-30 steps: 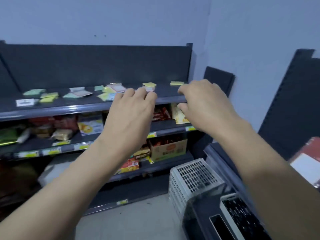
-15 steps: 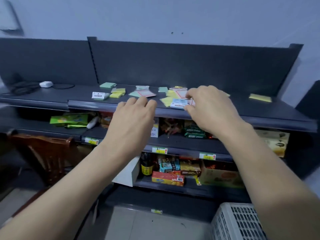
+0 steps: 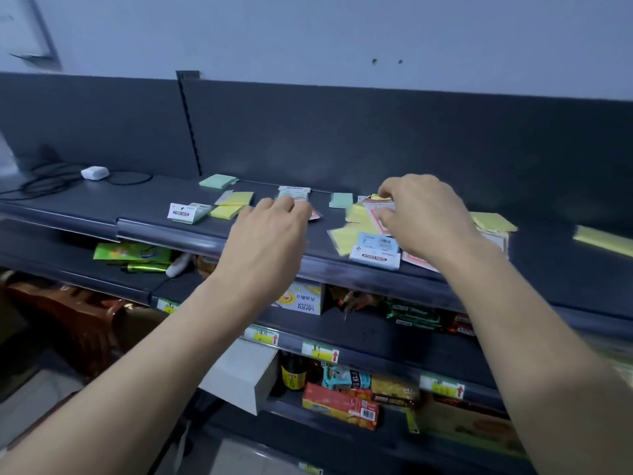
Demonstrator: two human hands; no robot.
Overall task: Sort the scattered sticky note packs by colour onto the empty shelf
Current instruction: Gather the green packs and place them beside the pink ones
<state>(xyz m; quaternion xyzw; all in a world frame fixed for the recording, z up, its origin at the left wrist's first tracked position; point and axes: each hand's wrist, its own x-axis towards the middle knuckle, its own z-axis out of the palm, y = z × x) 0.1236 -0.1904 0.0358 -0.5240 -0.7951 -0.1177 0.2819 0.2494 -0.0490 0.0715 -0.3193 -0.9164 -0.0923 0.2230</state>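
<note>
A pale blue-grey wall [image 3: 308, 36] was recorded behind a dark grey back panel [image 3: 376, 138]. Lower shelves [image 3: 370, 332] were stocked with packaged goods [image 3: 339, 404]. A pale floor [image 3: 30, 399] was noted under dim lighting.

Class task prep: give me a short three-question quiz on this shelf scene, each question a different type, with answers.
1. True or false: the white charger lies at the top shelf's right end.
2. The sticky note pack by the slotted upright's foot is: A green, B pink, C blue.
3. Which hand is nearer the blue-white STICKY NOTE pack?
Key: 1 false; 2 A; 3 right hand.
</note>
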